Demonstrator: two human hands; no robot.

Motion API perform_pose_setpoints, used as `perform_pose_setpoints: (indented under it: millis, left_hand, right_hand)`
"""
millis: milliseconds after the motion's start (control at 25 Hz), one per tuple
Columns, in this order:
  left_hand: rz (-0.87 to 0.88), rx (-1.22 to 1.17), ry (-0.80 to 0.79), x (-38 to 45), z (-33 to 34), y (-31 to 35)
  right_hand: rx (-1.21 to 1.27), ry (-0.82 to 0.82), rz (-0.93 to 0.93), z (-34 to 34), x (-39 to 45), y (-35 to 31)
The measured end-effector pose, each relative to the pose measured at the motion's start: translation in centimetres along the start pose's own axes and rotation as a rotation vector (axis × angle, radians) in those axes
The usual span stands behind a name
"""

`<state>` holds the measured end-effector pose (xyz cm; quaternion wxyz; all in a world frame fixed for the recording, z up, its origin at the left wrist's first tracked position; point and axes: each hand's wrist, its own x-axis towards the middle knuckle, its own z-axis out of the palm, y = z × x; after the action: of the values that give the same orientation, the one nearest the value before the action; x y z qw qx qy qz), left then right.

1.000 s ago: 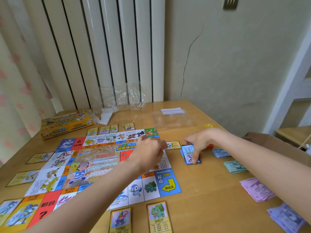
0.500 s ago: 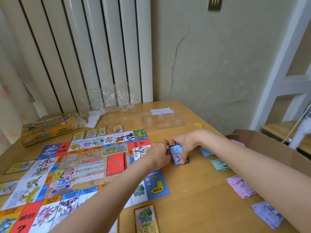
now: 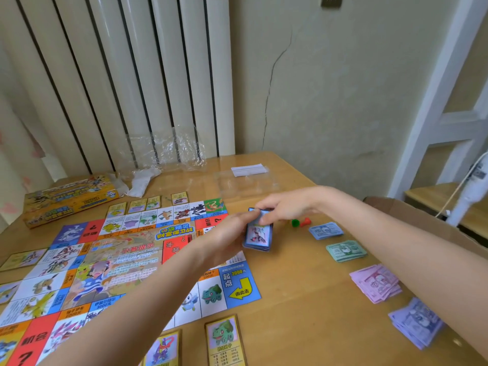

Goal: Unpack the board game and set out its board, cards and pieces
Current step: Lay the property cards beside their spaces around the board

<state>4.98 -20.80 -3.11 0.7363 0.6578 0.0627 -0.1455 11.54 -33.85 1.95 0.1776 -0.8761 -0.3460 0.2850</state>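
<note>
Wooden tabletop [image 3: 303,299], with the opened game board [image 3: 126,260] flat over its left half. Yellow game box [image 3: 68,198] at the far left edge, clear plastic wrap [image 3: 163,151] against the far edge, clear tray [image 3: 245,182] near the far right corner. Along the right edge four stacks of play money: purple stack [image 3: 416,322] nearest, then pink stack [image 3: 375,283], green stack [image 3: 346,250], blue stack [image 3: 326,230]. Yellow cards along the near edge, one with a green creature [image 3: 224,339]. Just off the board's right side, blue card deck [image 3: 258,233] between both hands. Left hand [image 3: 227,239] at the deck's left side, fingers curled, grip on it. Right hand [image 3: 284,207] from above, fingertips pinching the deck's far end. Beside, green pawn [image 3: 295,222] and red pawn [image 3: 306,221].
</note>
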Motion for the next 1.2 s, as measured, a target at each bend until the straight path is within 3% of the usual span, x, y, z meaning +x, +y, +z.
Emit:
perform_pose_setpoints:
  millis: [160, 400, 600, 680, 880, 1200]
  left_hand:
    - [-0.099, -0.317, -0.187, -2.3, -1.5, 0.8]
    - [-0.028, -0.253, -0.205, -6.0, -5.5, 3.0]
    - [0.052, -0.311, -0.019, -8.8, -8.7, 3.8]
    - [0.101, -0.230, 0.075, -9.4, -9.5, 3.9]
    - [0.145, -0.012, 0.262, -10.7, -11.0, 4.5]
    - [0.083, -0.060, 0.347, -14.1, -13.4, 4.2]
  right_hand:
    - [0.121, 0.031, -0.197, -0.2, 0.0, -2.3]
    - [0.217, 0.169, -0.327, 0.2, 1.4, -5.8]
    - [0.328, 0.379, -0.345, 1.2, 3.4, -9.0]
    - [0.371, 0.401, -0.337, 1.5, 3.8, -9.8]
    - [0.526, 0.391, -0.366, 2.3, 3.9, -11.4]
    - [0.477, 0.285, -0.452, 4.1, 5.9, -14.7]
